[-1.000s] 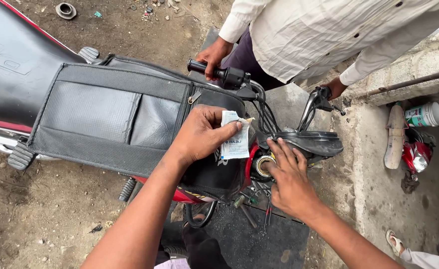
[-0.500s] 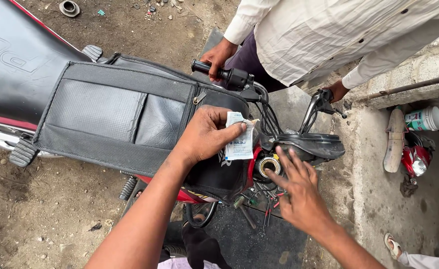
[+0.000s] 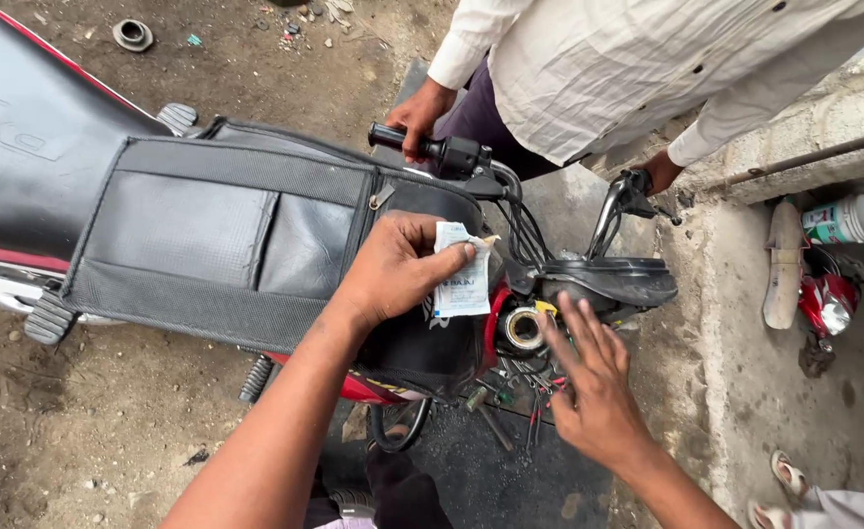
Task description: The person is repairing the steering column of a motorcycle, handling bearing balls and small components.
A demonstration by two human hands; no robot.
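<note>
A motorcycle [image 3: 256,245] lies across the dirt ground [image 3: 79,431], and everything here sits around its steering head. Its long black seat [image 3: 21,147] stretches away to the left of that head, and a black padded tank cover [image 3: 226,245] with flat pockets wraps the tank just beside it. Beyond the steering head, a second person in a pale shirt [image 3: 638,69] stands over the handlebar, one hand [image 3: 422,113] closed on the black grip [image 3: 393,137] and the other [image 3: 659,171] down at the far bar end. To the right of the head runs a concrete ledge [image 3: 736,323], with a white jar [image 3: 841,219] and a small red part [image 3: 829,299] well apart from the bike.

At the steering head itself, the round bearing opening [image 3: 524,328] shows pale metal with a ring of yellow. The left hand [image 3: 393,269] rests on the tank cover just left of it, thumb and fingers pinched shut on a small white sachet [image 3: 461,279] with its top corner torn; the sachet hangs just beside the opening. The right hand [image 3: 594,392] hovers right below the opening, fingers spread wide and holding nothing, the fingertips [image 3: 559,323] near the ring. Under it, small tools [image 3: 510,392] lie on a dark mat [image 3: 491,470].
</note>
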